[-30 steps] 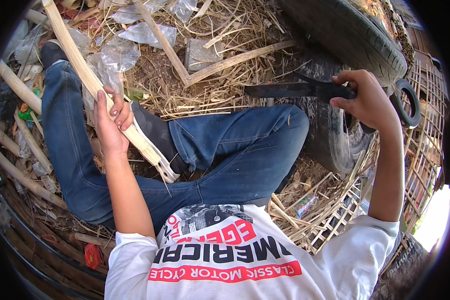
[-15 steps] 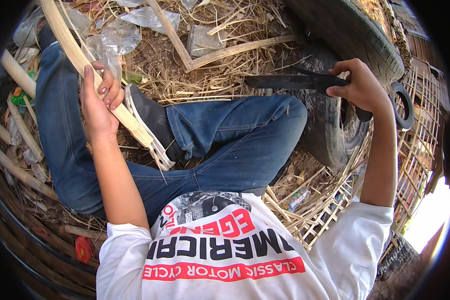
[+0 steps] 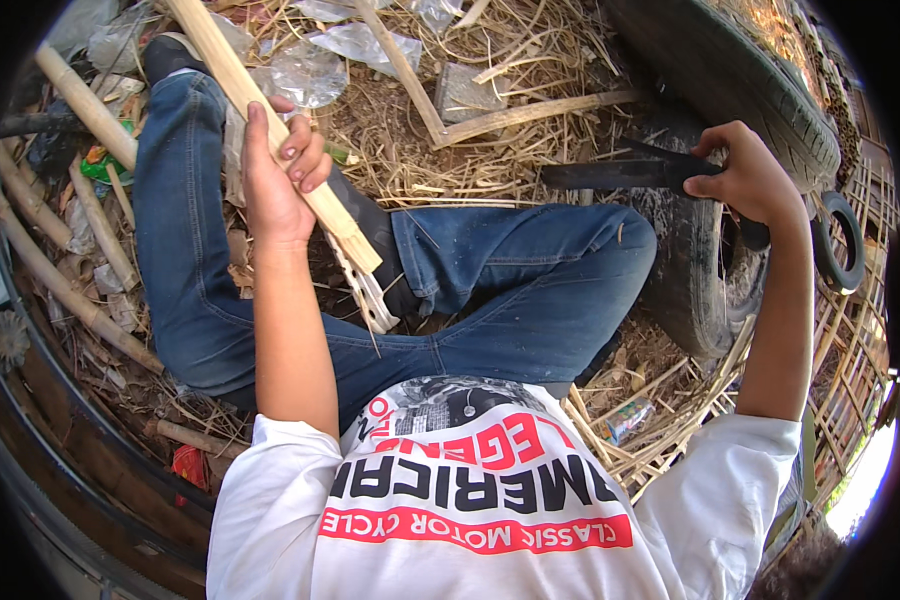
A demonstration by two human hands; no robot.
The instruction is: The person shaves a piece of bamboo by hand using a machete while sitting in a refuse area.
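A long pale split bamboo piece [image 3: 346, 230] slants from the upper left down to my dark shoe, its flat face showing. My left hand [image 3: 282, 185] is closed round it near the lower end, thumb along one side and fingers curled over the other. Off to the right, my right hand [image 3: 742, 178] grips a dark-bladed knife [image 3: 605, 176]. Its blade points left above my bent knee, apart from the bamboo. A second narrow dark strip sticks out beside the blade; I cannot tell what it is. The fingers partly hide the knife's handle.
Two worn tyres [image 3: 735, 85] lie at the right, beside a small black ring [image 3: 840, 243] and a bamboo lattice [image 3: 850, 330]. A bent bamboo strip [image 3: 530, 115] rests on shavings next to a grey block [image 3: 470, 93]. Bamboo poles [image 3: 75, 300] and plastic litter [image 3: 315, 80] lie left and ahead.
The whole view has shifted, moving the scene rightward in the picture. The bamboo has turned in my left hand, showing more of its flat face. Both hands keep their holds.
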